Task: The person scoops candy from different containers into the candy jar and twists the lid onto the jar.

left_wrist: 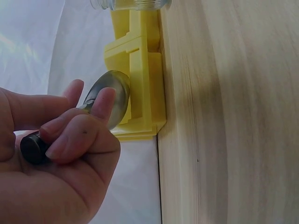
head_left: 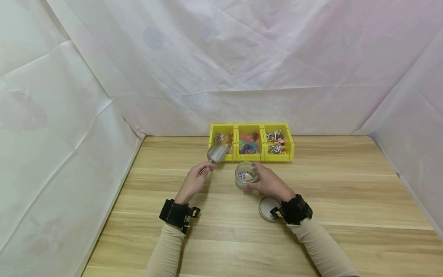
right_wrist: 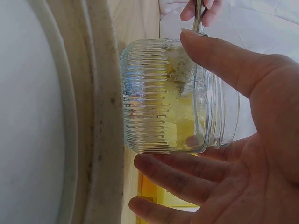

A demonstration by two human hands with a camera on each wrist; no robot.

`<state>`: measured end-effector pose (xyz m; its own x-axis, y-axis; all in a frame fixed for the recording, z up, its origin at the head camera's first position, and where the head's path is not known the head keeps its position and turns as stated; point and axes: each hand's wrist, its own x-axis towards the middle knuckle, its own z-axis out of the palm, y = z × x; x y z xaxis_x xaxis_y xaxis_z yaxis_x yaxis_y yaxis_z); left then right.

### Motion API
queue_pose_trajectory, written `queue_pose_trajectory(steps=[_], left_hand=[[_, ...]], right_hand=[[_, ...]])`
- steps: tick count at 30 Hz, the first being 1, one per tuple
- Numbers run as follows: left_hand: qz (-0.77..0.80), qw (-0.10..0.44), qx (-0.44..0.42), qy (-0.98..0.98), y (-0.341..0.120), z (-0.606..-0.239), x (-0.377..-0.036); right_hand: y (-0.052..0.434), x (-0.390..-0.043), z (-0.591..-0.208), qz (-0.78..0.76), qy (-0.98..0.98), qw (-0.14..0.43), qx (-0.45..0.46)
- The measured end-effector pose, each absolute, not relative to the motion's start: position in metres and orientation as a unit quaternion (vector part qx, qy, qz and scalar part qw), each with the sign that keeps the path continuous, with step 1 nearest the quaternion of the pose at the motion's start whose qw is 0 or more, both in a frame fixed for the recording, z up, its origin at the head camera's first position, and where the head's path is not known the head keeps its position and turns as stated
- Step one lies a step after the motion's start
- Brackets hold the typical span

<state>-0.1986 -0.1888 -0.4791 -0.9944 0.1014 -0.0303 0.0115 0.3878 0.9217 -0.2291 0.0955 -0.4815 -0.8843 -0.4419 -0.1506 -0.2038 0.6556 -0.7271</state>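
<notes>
My left hand [head_left: 194, 181] grips a metal scoop [head_left: 217, 152] by its handle, whose black end [left_wrist: 33, 148] shows at the palm in the left wrist view. The scoop's bowl overlaps the front of the left yellow bin [head_left: 229, 157]. With thumb and fingers spread around its side, my right hand [head_left: 271, 181] holds a ribbed glass jar [right_wrist: 145, 95] upright at the table. Inside the jar lies a purple-and-white striped candy [head_left: 242, 175]; its open mouth faces up. The jar's round lid [head_left: 267, 208] lies on the table beside my right wrist.
Joined to the left bin are a middle bin [head_left: 250, 157] of colourful candies and a right bin [head_left: 278, 157] of small striped lollipops. They stand at the back of the wooden table [head_left: 221, 246]. White cloth [head_left: 221, 57] hangs behind and along both sides.
</notes>
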Motion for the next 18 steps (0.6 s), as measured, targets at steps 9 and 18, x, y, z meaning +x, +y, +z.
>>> queue_pose_trajectory(steps=[9, 18], left_hand=[[0.554, 0.041, 0.031, 0.831, -0.1897, -0.4805, -0.1996], [0.556, 0.040, 0.034, 0.829, -0.1894, -0.4820, -0.2014]], right_hand=[[0.0957, -0.2282, -0.4812, -0.379, 0.893, 0.159, -0.183], [0.0955, -0.2278, -0.4806, -0.383, 0.891, 0.156, -0.188]])
